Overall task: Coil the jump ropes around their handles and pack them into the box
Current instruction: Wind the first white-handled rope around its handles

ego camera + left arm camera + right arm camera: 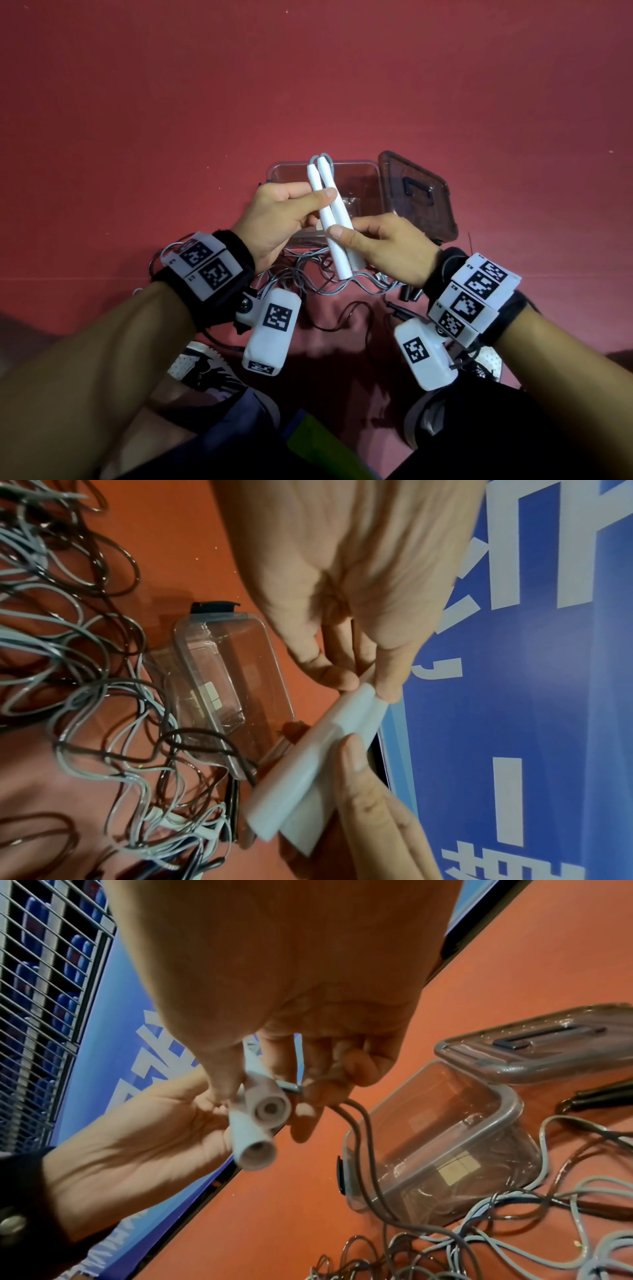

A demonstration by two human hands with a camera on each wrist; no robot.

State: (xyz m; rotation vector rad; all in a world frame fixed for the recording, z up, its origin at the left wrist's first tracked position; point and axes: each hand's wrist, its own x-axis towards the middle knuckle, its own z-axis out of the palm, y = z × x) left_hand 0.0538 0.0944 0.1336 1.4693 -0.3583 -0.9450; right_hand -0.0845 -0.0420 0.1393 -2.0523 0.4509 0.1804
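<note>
The far tips of the 2 white cylindrical plastic jump-rope handles (329,209) sit at the centre of the head view, where their grey cord loops out of them, but the middle of the pair is covered by the left hand (281,219) and the right hand (380,250). The left hand pinches the handles between thumb and fingers, and the right hand grips their lower part, thumb across the front. The clear rectangular plastic box (359,185) lies on the floor behind the hands, partly hidden by them, with its dark translucent lid (416,195) propped against its right side. Only the right wrist view shows the open hollow ends of the handles (260,1129) and the thin grey cord (363,1150) hanging from the right fingers past the box. The left wrist view, blurred at the handles, shows a tangle of grey and dark brown ropes (85,669) spread at the left of the frame, which the head view largely hides beneath the wrists. The floor (308,85) is a smooth red surface; a blue banner with white characters (531,696) fills the right of the left wrist view, and a metal grille (44,988) stands at the upper left of the right wrist view.
</note>
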